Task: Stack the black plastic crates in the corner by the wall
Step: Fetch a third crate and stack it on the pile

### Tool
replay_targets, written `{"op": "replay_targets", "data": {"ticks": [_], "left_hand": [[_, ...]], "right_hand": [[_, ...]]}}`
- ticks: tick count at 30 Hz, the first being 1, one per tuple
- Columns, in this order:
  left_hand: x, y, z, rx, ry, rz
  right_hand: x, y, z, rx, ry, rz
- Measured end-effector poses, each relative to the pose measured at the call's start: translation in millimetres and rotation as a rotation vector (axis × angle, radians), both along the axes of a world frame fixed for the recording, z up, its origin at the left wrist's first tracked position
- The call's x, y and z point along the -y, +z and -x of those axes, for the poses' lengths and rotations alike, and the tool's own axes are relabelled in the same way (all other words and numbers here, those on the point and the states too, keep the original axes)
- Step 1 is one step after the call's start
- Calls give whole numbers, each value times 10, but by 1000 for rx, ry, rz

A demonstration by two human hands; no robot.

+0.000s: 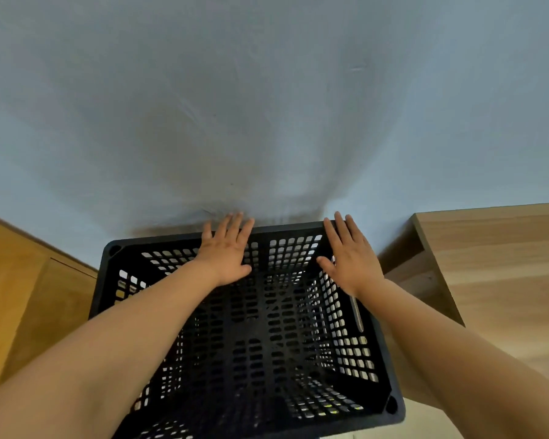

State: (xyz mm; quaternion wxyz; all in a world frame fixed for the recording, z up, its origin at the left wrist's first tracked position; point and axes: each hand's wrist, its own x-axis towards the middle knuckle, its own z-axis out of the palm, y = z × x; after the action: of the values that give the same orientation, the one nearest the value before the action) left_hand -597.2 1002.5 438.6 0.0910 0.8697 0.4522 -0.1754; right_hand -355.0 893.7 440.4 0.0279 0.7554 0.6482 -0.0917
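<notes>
A black plastic crate (374,369) with perforated walls and floor fills the lower middle of the head view, seen from above, its far rim against a pale blue wall. More black lattice shows through its floor, so it seems to sit on another crate. My left hand (227,250) lies flat, fingers spread, over the far rim near its middle. Over the far right corner of the rim my right hand (351,256) is also flat with fingers apart. Neither hand holds anything.
The pale blue wall (267,106) stands directly behind the crate. A wooden cabinet (38,286) flanks the crate on the left. A wooden desk or shelf top (495,255) sits close on the right, leaving a narrow gap beside the crate.
</notes>
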Motion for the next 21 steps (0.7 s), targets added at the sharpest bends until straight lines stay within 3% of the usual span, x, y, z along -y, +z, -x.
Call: {"op": "replay_targets", "data": {"ticks": [4,10,21], "left_hand": [[47,12,67,42,-32,-26],[278,109,153,181,-52,-58],[1763,461,-559,458,-738,88]], "right_hand": [[452,72,165,-122,-202,-31],[1357,233,530,-104,-471,-28],[2969,440,1311,-122,-1027,-25]]}}
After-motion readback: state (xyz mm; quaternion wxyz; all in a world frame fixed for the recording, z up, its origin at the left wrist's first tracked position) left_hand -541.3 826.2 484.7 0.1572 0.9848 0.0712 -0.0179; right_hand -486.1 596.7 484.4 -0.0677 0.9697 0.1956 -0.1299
